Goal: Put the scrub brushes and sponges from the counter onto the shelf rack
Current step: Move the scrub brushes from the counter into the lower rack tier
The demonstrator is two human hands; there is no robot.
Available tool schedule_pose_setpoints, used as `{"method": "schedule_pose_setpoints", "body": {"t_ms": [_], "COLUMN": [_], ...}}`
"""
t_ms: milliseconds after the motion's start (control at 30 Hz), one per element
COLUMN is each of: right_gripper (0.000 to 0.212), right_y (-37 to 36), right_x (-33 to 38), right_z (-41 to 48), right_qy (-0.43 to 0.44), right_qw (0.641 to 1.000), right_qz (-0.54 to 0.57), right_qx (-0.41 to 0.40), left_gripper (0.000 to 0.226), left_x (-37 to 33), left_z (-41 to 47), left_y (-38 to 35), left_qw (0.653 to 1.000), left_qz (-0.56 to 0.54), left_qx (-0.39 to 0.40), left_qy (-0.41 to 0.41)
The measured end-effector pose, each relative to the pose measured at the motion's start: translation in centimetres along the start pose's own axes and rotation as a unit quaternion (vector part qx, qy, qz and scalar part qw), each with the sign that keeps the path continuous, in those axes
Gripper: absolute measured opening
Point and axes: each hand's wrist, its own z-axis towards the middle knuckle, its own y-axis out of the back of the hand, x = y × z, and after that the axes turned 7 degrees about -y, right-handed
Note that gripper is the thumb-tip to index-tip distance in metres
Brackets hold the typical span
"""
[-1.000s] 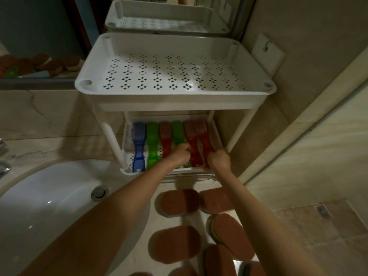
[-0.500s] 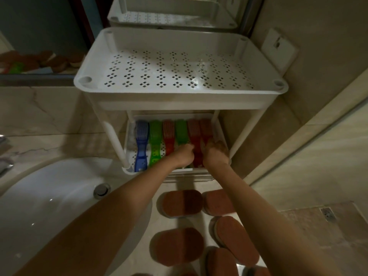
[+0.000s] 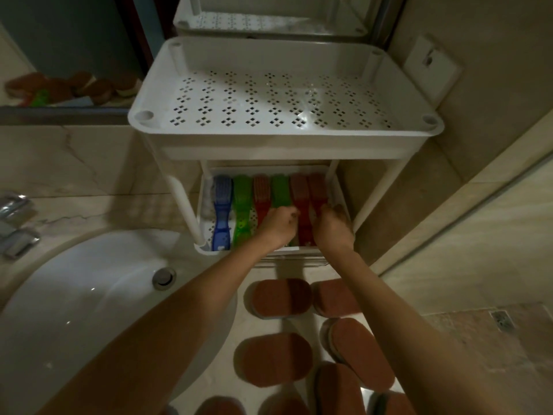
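Hidden: upper tray point(image 3: 287, 142) covers the scrub brushes' point(image 3: 243, 202) far ends
Hands: left hand point(image 3: 279, 224), right hand point(image 3: 335, 226) curled among brushes, grip honestly unclear
Around: sponges point(image 3: 273, 359) bottom center, sink point(image 3: 74, 310) lower left

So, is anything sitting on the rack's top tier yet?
No, the top tier shows only its bare perforated floor, while the brushes lie on the lower tier.

A white shelf rack point(image 3: 287, 145) stands on the counter point(image 3: 227, 381), and both hands reach into its lower tray point(image 3: 206, 232). There six scrub brushes lie side by side: blue point(image 3: 222, 211) and green point(image 3: 243, 211) left of the left hand point(image 3: 279, 224), red ones point(image 3: 302, 202) between the hands. The perforated top tray point(image 3: 269, 106) sits above them. Brown sponges point(image 3: 273, 359) lie on the counter nearer than the hands, beside the sink point(image 3: 74, 319).
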Motion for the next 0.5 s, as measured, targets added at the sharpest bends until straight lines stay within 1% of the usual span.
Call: {"method": "schedule_pose_setpoints", "body": {"t_ms": [100,200,267,333,433,500], "right_gripper": [0.027,0.023,0.022,0.020,0.020,0.021], "right_y": [1.1,1.2,0.4,-0.9,-3.2,-4.7], "right_x": [0.9,3.3,5.7,8.5,13.1,16.1], "right_z": [-2.4,-6.2,-9.3,-12.2,-16.7,-19.6], "right_qy": [0.027,0.057,0.081,0.107,0.134,0.155], "right_qw": [0.995,0.981,0.971,0.961,0.953,0.950], "right_qz": [0.089,0.178,0.223,0.255,0.260,0.252], "right_qx": [-0.024,-0.041,-0.024,0.016,0.079,0.102], "left_gripper": [0.034,0.029,0.027,0.024,0.024,0.024], "left_x": [0.2,1.6,3.4,5.8,10.6,14.2], "left_z": [-2.8,-7.2,-10.8,-14.4,-19.3,-22.3], "left_y": [1.3,3.4,5.1,6.8,9.6,11.7], "left_qw": [0.993,0.981,0.972,0.964,0.946,0.937], "left_qz": [-0.005,-0.026,-0.046,-0.066,-0.087,-0.082], "left_qx": [-0.116,-0.195,-0.226,-0.242,-0.269,-0.278], "left_qy": [-0.018,0.003,0.038,0.083,0.157,0.196]}}
